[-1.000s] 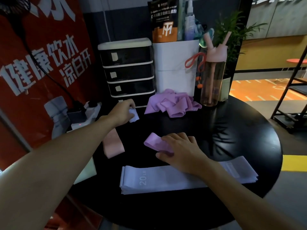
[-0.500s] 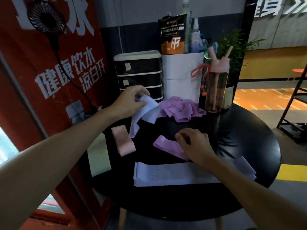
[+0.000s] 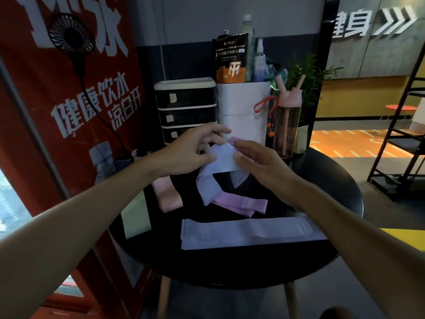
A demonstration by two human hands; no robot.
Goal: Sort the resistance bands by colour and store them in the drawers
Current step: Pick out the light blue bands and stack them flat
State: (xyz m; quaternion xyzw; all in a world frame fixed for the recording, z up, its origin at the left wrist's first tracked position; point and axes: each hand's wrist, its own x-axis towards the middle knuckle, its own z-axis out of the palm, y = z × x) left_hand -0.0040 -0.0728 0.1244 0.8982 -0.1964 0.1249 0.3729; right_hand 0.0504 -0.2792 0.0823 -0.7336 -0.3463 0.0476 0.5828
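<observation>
Grip: left hand and right hand pinch lavender band.
Near rim: lavender stack on table.
Behind hands: drawer unit.

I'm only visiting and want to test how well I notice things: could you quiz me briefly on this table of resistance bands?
1. True or false: the left hand and right hand both hold the pale lilac band above the black round table.
2. Which band lies nearest the table's left edge? A pink band; B pale green band; C purple band.
3. Fill in: the visible drawers of the drawer unit are all ___.
Key: 1 true; 2 B; 3 closed.
</observation>
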